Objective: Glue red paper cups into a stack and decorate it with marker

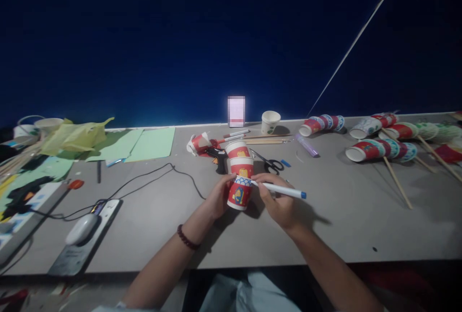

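My left hand (218, 199) is wrapped round the left side of a string of red paper cups (241, 172), joined end to end and leaning away from me. Yellow designs mark the cups, and a white band with blue scallops crosses one of them. In my right hand (277, 206) is a white marker (283, 189) with a blue end, its tip against the scalloped band. Just behind the cups lie black scissors (273, 165) and a blue marker cap (285, 163). A black-handled tool (217, 160) is partly hidden by the cups.
Finished-looking cup strings (384, 150), some on sticks, lie at the right. A white paper cup (270, 122), a purple tube (306, 145) and thin sticks (267, 140) are at the back. Green paper (151, 143), a phone (84, 242) and a power strip (32, 218) occupy the left.
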